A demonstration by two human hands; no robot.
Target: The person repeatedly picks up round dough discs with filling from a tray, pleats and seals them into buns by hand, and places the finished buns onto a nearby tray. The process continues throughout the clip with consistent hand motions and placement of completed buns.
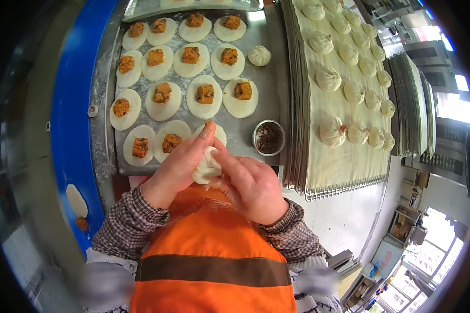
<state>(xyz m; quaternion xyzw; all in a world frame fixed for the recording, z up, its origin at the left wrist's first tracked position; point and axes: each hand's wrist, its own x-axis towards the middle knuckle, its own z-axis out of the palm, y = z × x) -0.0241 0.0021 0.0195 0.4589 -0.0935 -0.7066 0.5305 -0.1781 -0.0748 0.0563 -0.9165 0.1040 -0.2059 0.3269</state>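
Note:
Between both hands, just in front of the orange apron (215,238), is a partly gathered dough bun (207,166). My left hand (178,160) cups it from the left, its orange-stained thumb pointing up. The fingers of my right hand (250,184) pinch the dough from the other side. Rows of round dough wrappers (126,111), most topped with a block of orange filling (205,94), lie on the floured metal tray (266,86) beyond. One wrapper (220,135) is partly hidden behind my left thumb. A pleated bun (259,56) sits at the tray's right.
A metal bowl (268,137) with dark brown contents stands at the tray's right. Farther right, stacked mesh racks (313,168) carry rows of pleated buns (329,78). Along the left runs a blue conveyor belt (68,117) bearing a bare wrapper (76,200) and a filling lump (81,223).

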